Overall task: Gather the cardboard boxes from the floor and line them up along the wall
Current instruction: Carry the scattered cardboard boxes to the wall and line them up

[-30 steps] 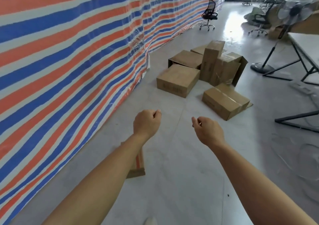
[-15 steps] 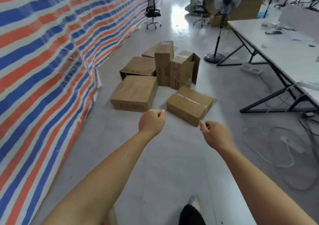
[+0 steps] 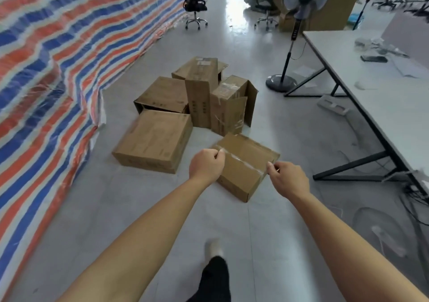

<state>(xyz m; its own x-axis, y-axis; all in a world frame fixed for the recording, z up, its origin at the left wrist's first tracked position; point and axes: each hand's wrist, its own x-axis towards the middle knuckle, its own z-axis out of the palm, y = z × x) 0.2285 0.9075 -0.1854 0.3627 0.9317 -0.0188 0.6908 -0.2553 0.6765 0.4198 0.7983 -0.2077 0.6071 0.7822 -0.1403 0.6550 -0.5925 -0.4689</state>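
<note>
Cardboard boxes cluster on the floor between a striped tarp wall and a white table, fan beyond. The nearest box lies flat, long axis running far-left to near-right. Left hand and right hand hover fisted, empty.

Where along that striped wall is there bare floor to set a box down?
Bare floor runs along the striped tarp wall, nearer than the large flat box. Another free patch lies between the taped box and the table legs. Crowded: the box cluster beyond, and cables at the far right.
</note>
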